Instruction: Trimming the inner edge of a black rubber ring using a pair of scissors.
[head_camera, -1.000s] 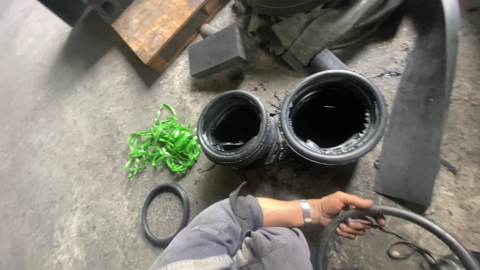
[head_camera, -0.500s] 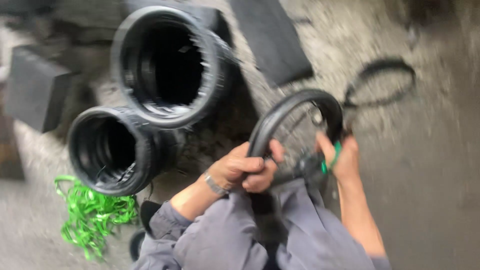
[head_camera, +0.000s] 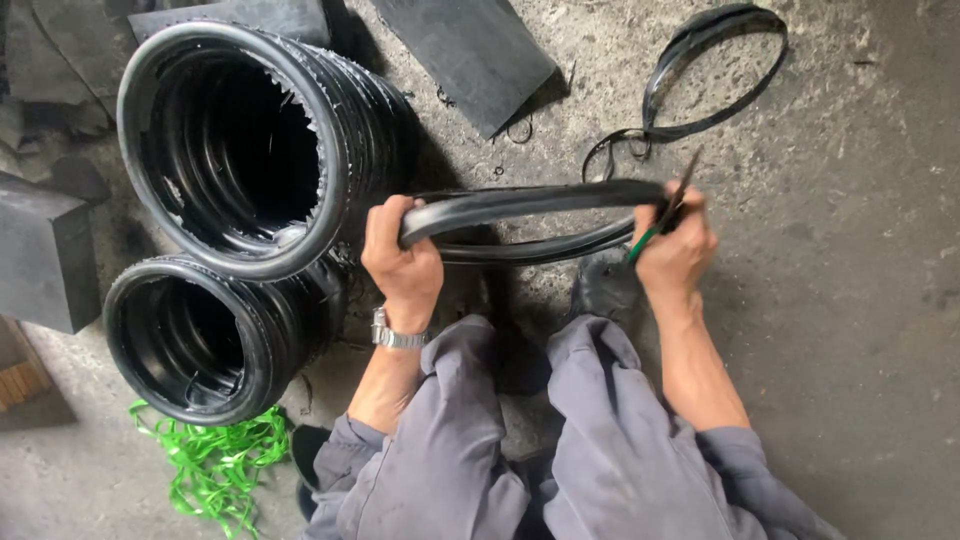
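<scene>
My left hand (head_camera: 403, 262) grips one end of a black rubber ring (head_camera: 530, 205), held flat and horizontal over my knees. My right hand (head_camera: 675, 250) is at the ring's other end and holds a thin tool with a green handle (head_camera: 660, 222), its dark blade lying against the rubber. A metal watch sits on my left wrist. My legs in grey trousers (head_camera: 520, 440) fill the lower middle of the view.
Two bundles of stacked black rubber rings lie on their sides at the left, a large one (head_camera: 240, 150) and a smaller one (head_camera: 195, 335). A green strap tangle (head_camera: 215, 465) lies below them. A loose rubber loop (head_camera: 705, 70), a black sheet (head_camera: 470, 50) and a dark block (head_camera: 45, 260) lie on the concrete.
My head turned, shifting the bundles to the left. The ring picked up a second ago is now held level between both hands, with the tool at its right end.
</scene>
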